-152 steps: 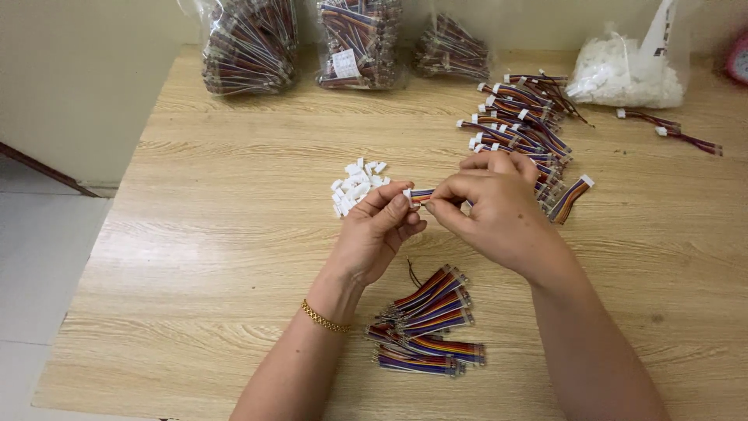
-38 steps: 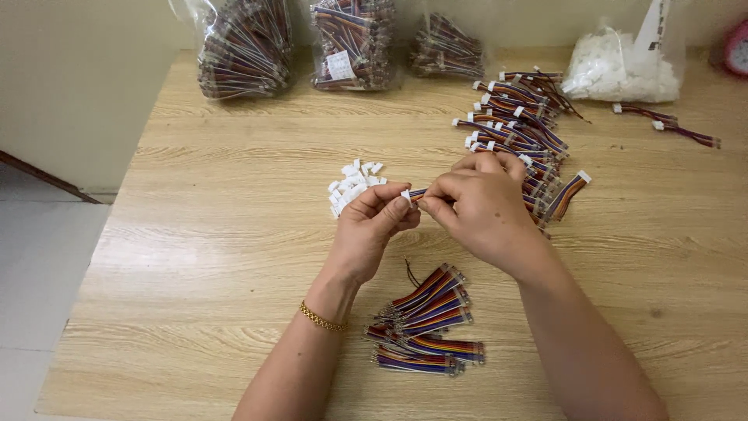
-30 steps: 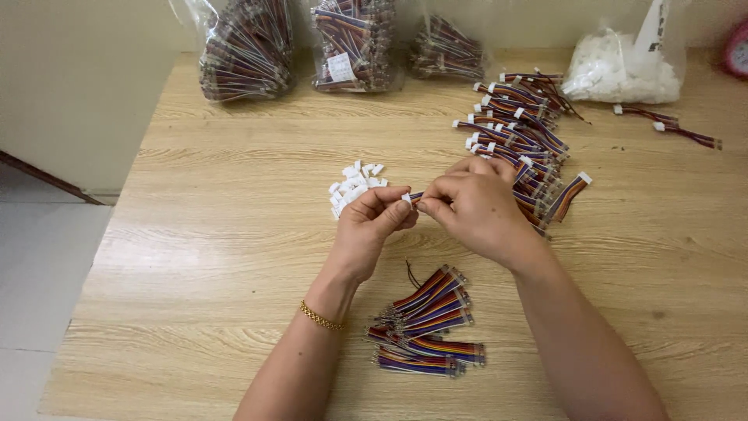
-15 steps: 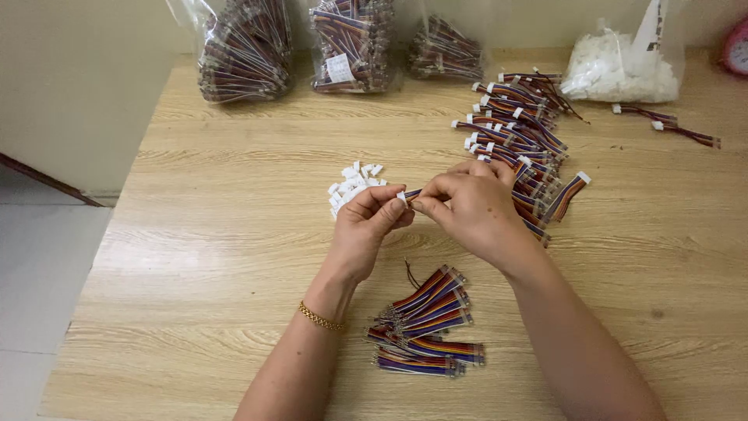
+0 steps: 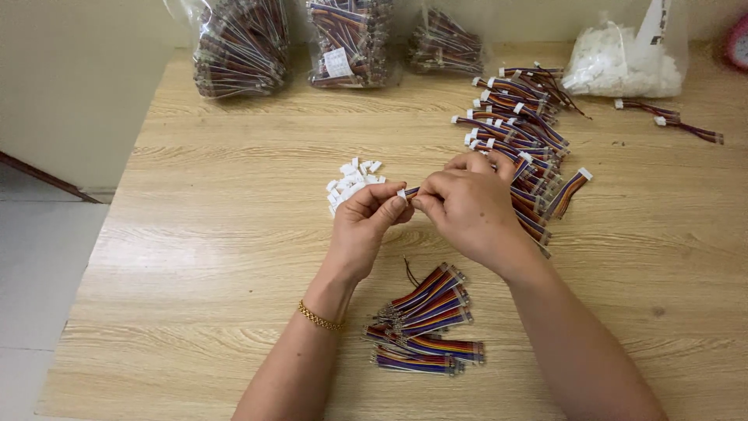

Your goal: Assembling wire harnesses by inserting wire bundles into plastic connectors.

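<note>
My left hand [image 5: 366,222] and my right hand [image 5: 467,206] meet above the middle of the wooden table [image 5: 195,234]. Together they pinch a short multicoloured ribbon cable [image 5: 411,192] with a small white connector at its left tip. The left fingers close on the connector end, the right fingers hold the wires. A small heap of loose white connectors [image 5: 352,181] lies just left of my hands. Behind my right hand spreads a pile of ribbon cables with white ends [image 5: 518,132]. A fan of ribbon cables [image 5: 425,320] lies near my forearms.
Three clear bags of cable bundles [image 5: 238,47] stand along the back edge. A clear bag of white connectors [image 5: 623,62] sits at the back right, with two stray cables [image 5: 670,126] beside it. The table's left edge drops to a pale floor [image 5: 39,257].
My hands stay together on the same cable and have shifted only slightly; the fingers work at the connector end. The piles on the table are unchanged.
</note>
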